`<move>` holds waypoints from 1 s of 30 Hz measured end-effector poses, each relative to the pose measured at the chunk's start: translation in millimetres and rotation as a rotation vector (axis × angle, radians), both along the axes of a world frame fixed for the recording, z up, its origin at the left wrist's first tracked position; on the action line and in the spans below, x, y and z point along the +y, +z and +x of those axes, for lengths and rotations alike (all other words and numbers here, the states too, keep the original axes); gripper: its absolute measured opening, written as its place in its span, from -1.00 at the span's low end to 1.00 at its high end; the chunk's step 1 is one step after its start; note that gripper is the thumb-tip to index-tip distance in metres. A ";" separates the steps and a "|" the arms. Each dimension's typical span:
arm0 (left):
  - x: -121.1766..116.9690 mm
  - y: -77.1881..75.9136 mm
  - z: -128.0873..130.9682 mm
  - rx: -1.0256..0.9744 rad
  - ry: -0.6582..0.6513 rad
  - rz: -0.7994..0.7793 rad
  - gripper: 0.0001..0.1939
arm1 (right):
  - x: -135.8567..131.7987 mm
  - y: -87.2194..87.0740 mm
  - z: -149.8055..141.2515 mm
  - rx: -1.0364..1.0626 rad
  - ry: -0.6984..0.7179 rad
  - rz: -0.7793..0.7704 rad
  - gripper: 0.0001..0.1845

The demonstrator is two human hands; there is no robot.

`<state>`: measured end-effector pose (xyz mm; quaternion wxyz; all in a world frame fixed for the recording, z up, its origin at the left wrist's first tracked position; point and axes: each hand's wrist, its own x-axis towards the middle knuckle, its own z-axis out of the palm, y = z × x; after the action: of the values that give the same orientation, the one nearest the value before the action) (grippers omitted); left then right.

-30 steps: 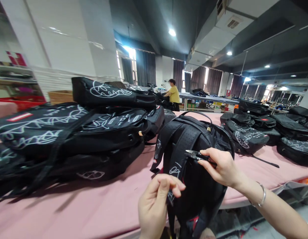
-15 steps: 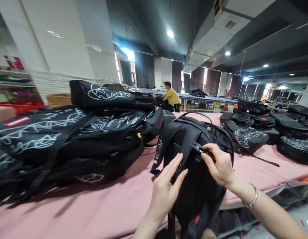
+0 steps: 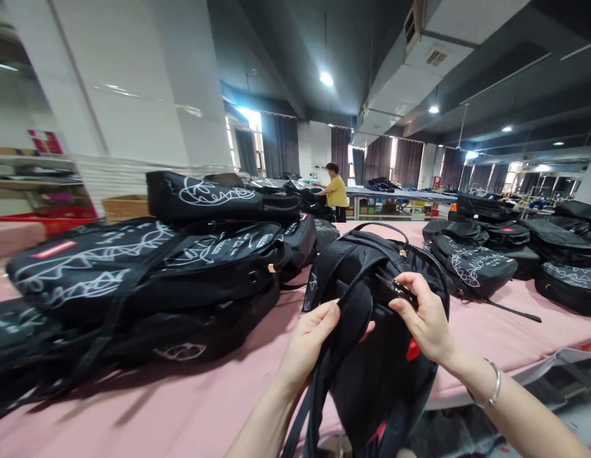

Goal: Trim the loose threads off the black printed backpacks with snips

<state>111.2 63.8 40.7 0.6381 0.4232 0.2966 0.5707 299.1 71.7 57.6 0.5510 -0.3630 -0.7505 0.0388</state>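
Note:
A black backpack (image 3: 385, 356) stands upright in front of me with its strap side facing me. My left hand (image 3: 309, 337) is closed on one padded shoulder strap (image 3: 355, 312), thumb on top and fingers behind it. Between the thumb and fingers of my right hand (image 3: 426, 318) is a pair of small thread snips (image 3: 400, 289). Their pointed end faces left, close to the upper back of the bag where the straps begin. A red tab (image 3: 413, 349) shows below my right hand.
The backpack stands at a pink-covered table (image 3: 247, 388). A pile of black backpacks with white scribble prints (image 3: 142, 267) lies at the left. More black backpacks (image 3: 476, 261) are heaped at the right. Farther back, a person in a yellow top (image 3: 336, 191) stands by another table.
My left hand has gone from lying spread against the strap to gripping it and lifting it away from the back panel. The snips have shifted slightly right with my right hand.

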 end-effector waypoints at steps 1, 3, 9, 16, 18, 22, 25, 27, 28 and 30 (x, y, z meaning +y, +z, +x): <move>0.0 -0.1 2.0 0.000 -0.014 0.005 -0.64 | 0.5 3.9 -2.6 -0.014 0.025 0.028 -0.73; -0.8 -0.2 5.3 0.019 -0.033 0.031 -0.65 | 1.9 12.3 -10.0 -0.066 0.074 0.088 -0.68; -4.5 -1.1 7.0 0.149 0.017 0.149 -0.61 | 11.9 25.1 -29.2 -0.253 0.127 0.135 -0.71; -4.2 -6.3 4.5 0.091 -0.017 0.064 -0.66 | 6.9 20.5 -26.3 -0.105 0.243 0.282 -0.74; -1.3 -9.3 4.0 0.052 -0.016 0.032 -0.60 | -6.7 24.6 -21.0 -0.103 0.376 0.135 -0.77; 5.5 -13.4 2.0 -0.019 -0.003 -0.046 -0.51 | -35.7 30.6 -4.0 -0.335 0.895 -0.255 -0.63; 8.0 -14.0 0.1 -0.054 0.017 -0.069 -0.49 | -37.9 26.3 4.8 -0.342 0.972 -0.497 -0.59; 7.6 -12.8 -1.0 -0.070 0.029 -0.062 -0.50 | -29.2 20.8 4.8 -0.176 0.849 -0.554 -0.62; 6.8 -11.7 -1.5 -0.070 0.037 -0.051 -0.52 | -23.6 18.0 3.3 -0.069 0.745 -0.545 -0.67; 4.6 -8.6 -2.1 -0.048 0.067 -0.022 -0.53 | -13.9 13.5 -1.4 0.099 0.521 -0.483 -0.80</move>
<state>109.1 68.4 32.1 0.6302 0.3923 0.3016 0.5983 297.7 57.7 71.1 0.4565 -0.2772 -0.7593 0.3717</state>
